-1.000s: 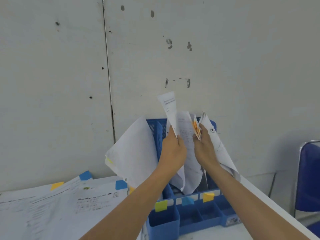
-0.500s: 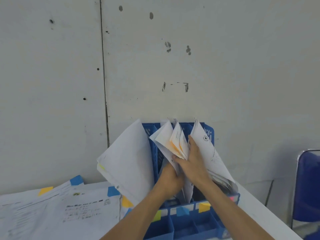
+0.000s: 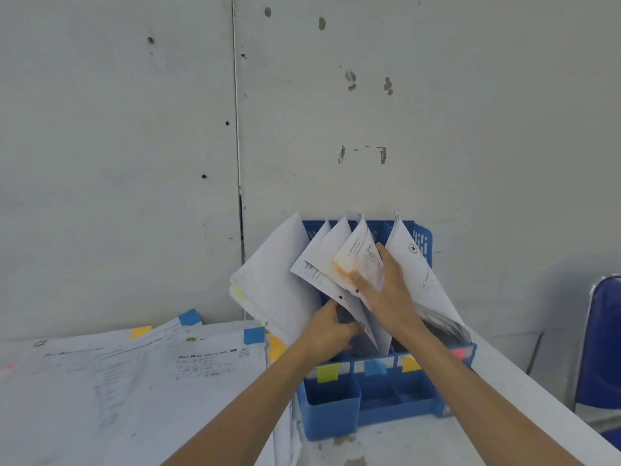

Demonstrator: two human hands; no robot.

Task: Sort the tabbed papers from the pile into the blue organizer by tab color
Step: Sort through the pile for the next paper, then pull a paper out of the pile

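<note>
The blue organizer (image 3: 339,415) stands against the wall with yellow-green, blue and yellow tabs on its front dividers. White papers fan out of its upright slots. My left hand (image 3: 327,331) grips the lower edge of a punched sheet (image 3: 322,274) in a middle slot. My right hand (image 3: 386,290) lies with straight fingers on the orange-tabbed papers (image 3: 356,257), pressing them apart from the sheets (image 3: 420,274) in the right slot. The pile of tabbed papers (image 3: 134,375) lies flat on the table to the left, with blue, yellow and pink tabs at its edges.
A leaning stack of sheets (image 3: 272,284) fills the leftmost slot and overhangs the pile. A white table (image 3: 524,391) carries everything, its edge running diagonally on the right. A blue chair (image 3: 601,344) stands beyond that edge. A grey wall rises close behind the organizer.
Both hands have come down from above the organizer into its slots. The sheet my left hand held up now sits low in a middle slot, and my right hand has flattened onto the orange-tabbed papers.
</note>
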